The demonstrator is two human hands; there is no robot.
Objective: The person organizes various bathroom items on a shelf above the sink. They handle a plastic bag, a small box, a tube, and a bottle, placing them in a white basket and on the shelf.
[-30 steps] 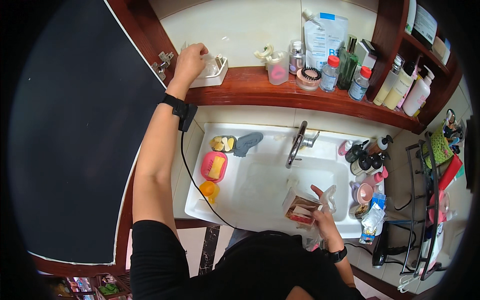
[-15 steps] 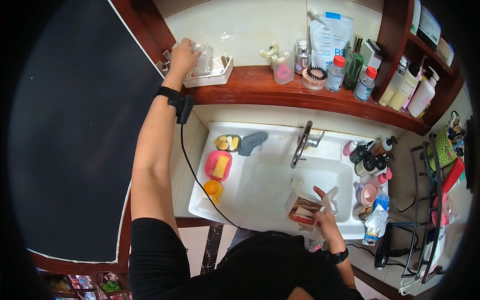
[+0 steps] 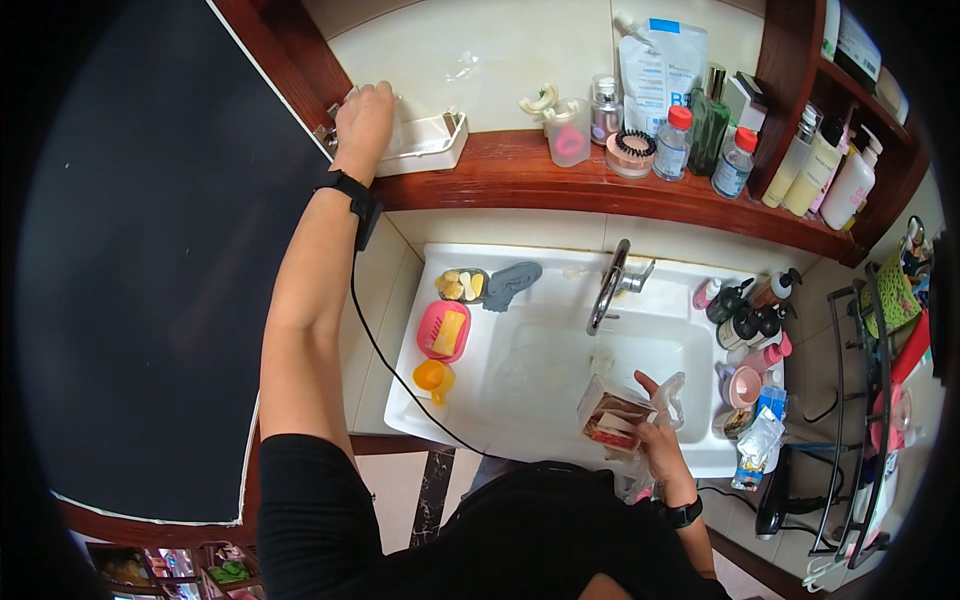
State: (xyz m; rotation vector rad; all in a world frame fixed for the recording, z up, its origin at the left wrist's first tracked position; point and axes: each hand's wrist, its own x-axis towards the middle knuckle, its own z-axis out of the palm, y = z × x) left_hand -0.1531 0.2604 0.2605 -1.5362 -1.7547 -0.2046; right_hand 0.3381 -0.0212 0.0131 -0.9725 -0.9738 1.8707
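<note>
My left hand (image 3: 364,122) is at the far left end of the wooden shelf, fingers curled downward at the left end of a white plastic tray (image 3: 436,147). A bit of clear plastic shows beside the fingers; what they grip is hidden. Over the front of the sink, my right hand (image 3: 664,446) holds a small open cardboard box (image 3: 612,412) with its thumb across it. A crumpled clear plastic bag (image 3: 671,396) is bunched in the same hand. The white sink (image 3: 540,350) lies below, its chrome faucet (image 3: 608,290) at the back.
A pink soap dish (image 3: 432,338), yellow cup (image 3: 433,378) and grey cloth (image 3: 512,285) line the sink's left side. Pump bottles (image 3: 740,325) crowd its right side. Bottles and a pouch (image 3: 660,75) stand on the shelf. A black cord (image 3: 385,355) hangs from my left wrist.
My left hand has shifted slightly left and down at the tray, and the clear plastic beside it now shows less. The right hand still holds the box and bag.
</note>
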